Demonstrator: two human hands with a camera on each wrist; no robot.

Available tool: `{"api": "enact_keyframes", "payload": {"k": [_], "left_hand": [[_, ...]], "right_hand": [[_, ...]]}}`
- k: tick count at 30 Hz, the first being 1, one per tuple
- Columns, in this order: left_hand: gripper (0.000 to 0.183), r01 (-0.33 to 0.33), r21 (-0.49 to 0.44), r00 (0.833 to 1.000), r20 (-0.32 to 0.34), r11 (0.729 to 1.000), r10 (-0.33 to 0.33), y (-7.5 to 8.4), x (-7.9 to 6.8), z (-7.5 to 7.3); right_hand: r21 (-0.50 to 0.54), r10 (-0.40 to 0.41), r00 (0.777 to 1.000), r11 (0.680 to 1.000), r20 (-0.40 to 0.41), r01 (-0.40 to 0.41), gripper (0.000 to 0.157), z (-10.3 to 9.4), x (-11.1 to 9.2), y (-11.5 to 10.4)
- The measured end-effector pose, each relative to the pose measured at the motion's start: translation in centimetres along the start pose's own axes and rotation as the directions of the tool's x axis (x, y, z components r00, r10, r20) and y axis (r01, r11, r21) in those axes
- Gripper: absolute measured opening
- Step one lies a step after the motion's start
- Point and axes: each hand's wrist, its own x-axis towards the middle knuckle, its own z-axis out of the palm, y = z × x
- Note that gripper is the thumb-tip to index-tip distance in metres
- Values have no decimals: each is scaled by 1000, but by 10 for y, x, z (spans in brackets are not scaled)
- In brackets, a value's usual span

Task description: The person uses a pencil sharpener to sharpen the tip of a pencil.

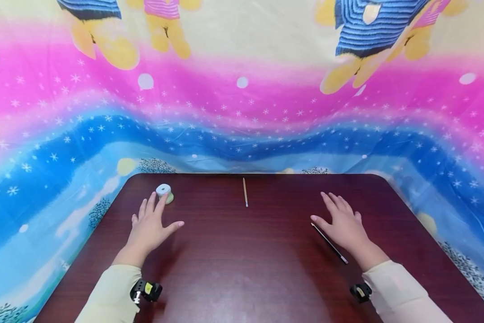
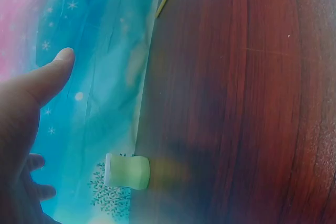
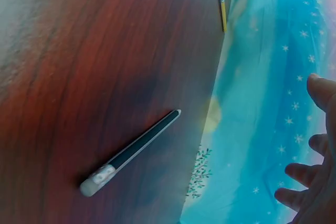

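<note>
My left hand [image 1: 148, 229] hovers over the left of the table, fingers spread and holding nothing. Just beyond its fingertips stands a small pale-green container [image 2: 129, 172] with a white top [image 1: 163, 189] that has a dark spot in its middle; the fingers partly cover it in the head view. Over on the right, my right hand [image 1: 345, 226] is held with its fingers extended, also with nothing in it. Beside and below that hand lies a black pencil [image 3: 142, 142] with a whitish eraser end, slanting on the table. Between the hands, further back, lies a yellow pencil [image 1: 245, 192].
The dark reddish wood table [image 1: 242, 260] has rounded far corners. Behind and along its sides hangs a pink and blue cloth [image 1: 242, 107] printed with snowflakes and bears. A small black device [image 1: 147, 289] is strapped at the left wrist, another [image 1: 361, 292] at the right.
</note>
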Motion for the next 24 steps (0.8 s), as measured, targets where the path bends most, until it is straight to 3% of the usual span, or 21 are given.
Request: {"api": "enact_keyframes", "payload": {"k": [14,24], "left_hand": [[102,60,-88,998,-15,994,-61,-13,7,4],[107,97,-137,995,14,986,-96,-24,13,9]], "right_hand": [[60,66,996,996,58,-69,87,8,-5,15],[119,94,988,987,125,-109,84,19,-22,24]]}}
